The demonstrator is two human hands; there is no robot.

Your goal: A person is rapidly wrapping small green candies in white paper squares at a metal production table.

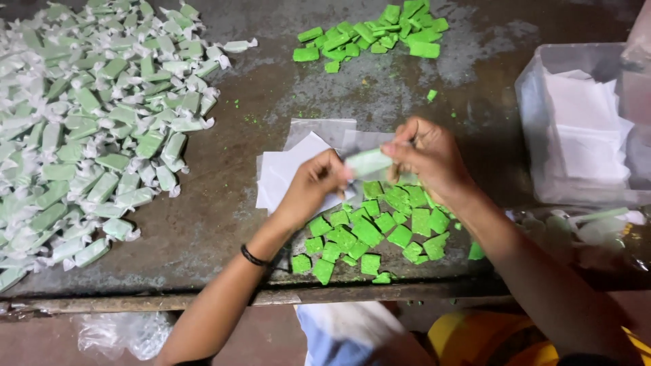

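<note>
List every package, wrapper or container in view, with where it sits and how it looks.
Wrapped sweets: big heap at left, pale green blocks in clear twisted wrappers.
Wrapper sheets: small stack mid-table, white and clear squares.
Plastic tub: right edge, translucent, holding white sheets.
Half-wrapped piece: between left hand and right hand.

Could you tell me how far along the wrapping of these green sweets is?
Done: a large heap of wrapped sweets lies at the left. In hand: the left hand and right hand twist a wrapper around one green sweet. Left: the unwrapped pieces near the hands and a second pile farther back.
</note>
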